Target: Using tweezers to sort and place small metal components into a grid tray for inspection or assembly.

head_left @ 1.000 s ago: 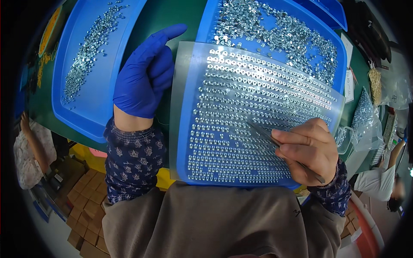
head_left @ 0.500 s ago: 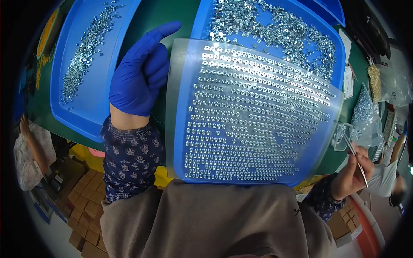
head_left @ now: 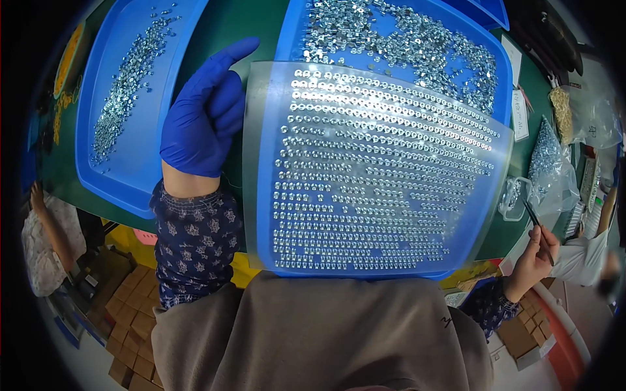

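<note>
My left hand [head_left: 199, 120], in a blue glove, lies beside the left edge of a clear sheet [head_left: 261, 163]. Its index finger stretches out while the other fingers curl, and nothing shows in it. Rows of small shiny round gems [head_left: 365, 173] cover the sheet, with several gaps in the lower rows. My bare right hand [head_left: 535, 264] pinches a pair of metal tweezers [head_left: 531, 214]. The tweezers' tips are at a small clear plastic box [head_left: 520, 212] holding a few gems; whether they grip one is too small to tell.
Beneath the sheet, a blue tray [head_left: 502, 85] holds a heap of loose gems. Another blue tray [head_left: 140, 189] with gems stands at the left. Farther right lies a clear bag of gems [head_left: 546, 163]. Other people's arms [head_left: 52, 221] show at both sides; cardboard boxes [head_left: 134, 300] are stacked below.
My right hand and the tweezers have moved slightly, bringing the tips to the small clear box. The whole view has shifted a little; my left hand keeps its pose.
</note>
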Available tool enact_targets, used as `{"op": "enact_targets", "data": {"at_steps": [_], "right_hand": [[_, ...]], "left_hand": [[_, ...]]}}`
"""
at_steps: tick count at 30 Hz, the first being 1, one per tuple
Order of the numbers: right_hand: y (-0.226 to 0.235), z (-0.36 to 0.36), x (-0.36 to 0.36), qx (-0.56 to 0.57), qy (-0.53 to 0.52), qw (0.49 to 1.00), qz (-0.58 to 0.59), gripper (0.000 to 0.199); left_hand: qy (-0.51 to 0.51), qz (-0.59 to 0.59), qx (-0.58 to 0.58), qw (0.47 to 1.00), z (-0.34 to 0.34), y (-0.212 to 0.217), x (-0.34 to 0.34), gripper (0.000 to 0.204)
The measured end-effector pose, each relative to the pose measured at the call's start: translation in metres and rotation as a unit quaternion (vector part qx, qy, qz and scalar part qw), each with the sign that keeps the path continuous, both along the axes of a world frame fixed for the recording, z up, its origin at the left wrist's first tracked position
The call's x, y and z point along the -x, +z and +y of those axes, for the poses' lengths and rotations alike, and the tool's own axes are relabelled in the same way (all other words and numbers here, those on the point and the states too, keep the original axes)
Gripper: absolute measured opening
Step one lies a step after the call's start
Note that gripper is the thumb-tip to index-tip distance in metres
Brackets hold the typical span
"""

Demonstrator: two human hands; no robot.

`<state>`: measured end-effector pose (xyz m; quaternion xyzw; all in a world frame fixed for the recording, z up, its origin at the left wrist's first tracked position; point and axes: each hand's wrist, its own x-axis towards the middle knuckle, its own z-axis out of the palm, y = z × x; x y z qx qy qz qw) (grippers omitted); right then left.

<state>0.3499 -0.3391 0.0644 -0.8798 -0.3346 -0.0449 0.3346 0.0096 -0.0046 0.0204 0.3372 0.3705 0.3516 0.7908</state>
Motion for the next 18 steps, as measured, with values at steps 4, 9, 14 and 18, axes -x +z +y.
{"op": "enact_targets", "data": {"at_steps": [4,9,14,18], "right_hand": [[0.007,0.009,0.013,-0.054,0.008,0.998,0.012,0.014],[0.013,0.032,0.038,-0.144,0.14,0.979,0.025,0.01],[0.023,0.054,0.051,-0.142,0.341,0.926,0.078,0.013],[0.025,0.068,0.063,-0.103,0.383,0.913,0.097,0.013]], "left_hand": [[-0.019,-0.017,0.0,1.0,0.002,-0.003,0.001,0.04],[-0.01,-0.009,-0.005,1.0,0.001,-0.004,0.003,0.04],[-0.008,0.007,0.004,1.0,0.004,-0.005,0.0,0.039],[0.002,0.071,-0.008,0.997,0.002,-0.003,-0.004,0.038]]}}
